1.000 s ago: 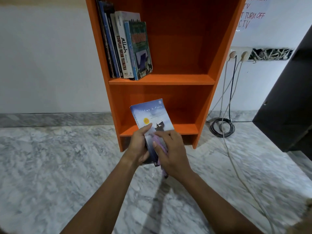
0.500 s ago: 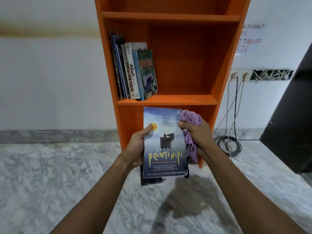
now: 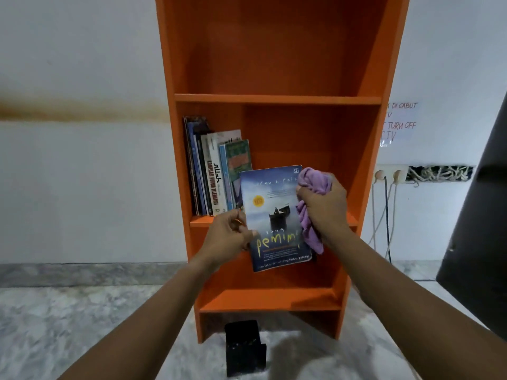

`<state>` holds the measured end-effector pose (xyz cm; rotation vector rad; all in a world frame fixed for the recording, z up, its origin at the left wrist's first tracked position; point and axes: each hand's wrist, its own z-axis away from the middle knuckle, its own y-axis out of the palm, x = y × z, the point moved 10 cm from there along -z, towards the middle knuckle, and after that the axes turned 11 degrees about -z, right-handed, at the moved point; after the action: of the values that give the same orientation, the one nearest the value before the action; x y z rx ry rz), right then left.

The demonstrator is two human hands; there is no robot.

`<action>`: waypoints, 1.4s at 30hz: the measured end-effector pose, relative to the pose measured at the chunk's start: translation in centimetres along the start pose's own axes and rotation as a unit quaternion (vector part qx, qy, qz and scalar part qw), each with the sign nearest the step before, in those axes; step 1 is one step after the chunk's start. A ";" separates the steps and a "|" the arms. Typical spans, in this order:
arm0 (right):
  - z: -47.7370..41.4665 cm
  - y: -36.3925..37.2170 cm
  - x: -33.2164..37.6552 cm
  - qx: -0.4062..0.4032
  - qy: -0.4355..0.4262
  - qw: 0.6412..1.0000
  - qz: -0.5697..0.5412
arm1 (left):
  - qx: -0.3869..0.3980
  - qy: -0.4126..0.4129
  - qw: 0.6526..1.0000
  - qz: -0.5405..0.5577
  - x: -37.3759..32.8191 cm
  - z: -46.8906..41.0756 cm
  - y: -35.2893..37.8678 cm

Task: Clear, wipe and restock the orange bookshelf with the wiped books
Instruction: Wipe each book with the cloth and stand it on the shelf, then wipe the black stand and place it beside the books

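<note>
The orange bookshelf [image 3: 277, 99] stands against the white wall in front of me. Several books [image 3: 212, 174] stand upright at the left of its middle shelf. I hold a blue paperback [image 3: 274, 215] upright in front of that shelf, cover facing me. My left hand [image 3: 229, 237] pinches its lower left edge. My right hand [image 3: 325, 207] presses on the book's right edge and is closed around a bunched purple cloth [image 3: 312, 187], which hangs down past my palm. The upper and bottom shelves show no books.
A black book [image 3: 244, 346] lies on the marble floor just before the shelf's foot. A dark cabinet [image 3: 480, 229] juts in on the right. Wall sockets with cables [image 3: 386, 204] sit right of the shelf.
The book has risen from near the floor up to the middle shelf. My right hand with the cloth moved from the cover to the book's right edge. The view tilted upward.
</note>
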<state>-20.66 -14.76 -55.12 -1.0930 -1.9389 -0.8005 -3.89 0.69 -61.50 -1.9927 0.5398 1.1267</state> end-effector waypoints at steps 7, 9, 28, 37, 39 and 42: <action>-2.7 3.0 -2.1 0.024 -0.022 0.999 0.034 | -0.236 0.032 0.963 -0.128 -0.9 -7.6 -3.8; -3.0 4.1 -4.4 0.050 -0.010 0.998 0.029 | -0.313 0.020 0.936 -0.161 -1.3 -8.8 -4.8; -3.6 7.4 -11.8 0.064 0.059 0.996 -0.002 | -0.377 -0.093 0.882 -0.267 4.8 -8.2 -4.2; -2.5 6.8 -11.3 0.059 0.077 0.995 -0.009 | -0.350 -0.072 0.891 -0.279 5.6 -6.8 -3.3; -1.3 6.4 -11.6 0.053 0.085 0.995 -0.011 | -0.349 -0.069 0.890 -0.286 6.2 -5.3 -2.4; 2.0 5.6 -13.2 0.053 0.084 0.995 0.029 | -0.296 -0.081 0.900 -0.309 10.0 -2.2 0.9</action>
<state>-11.76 -16.18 -66.38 -0.9821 -1.7803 -0.7267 1.87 -1.55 -69.68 -2.2862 -0.5728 1.0931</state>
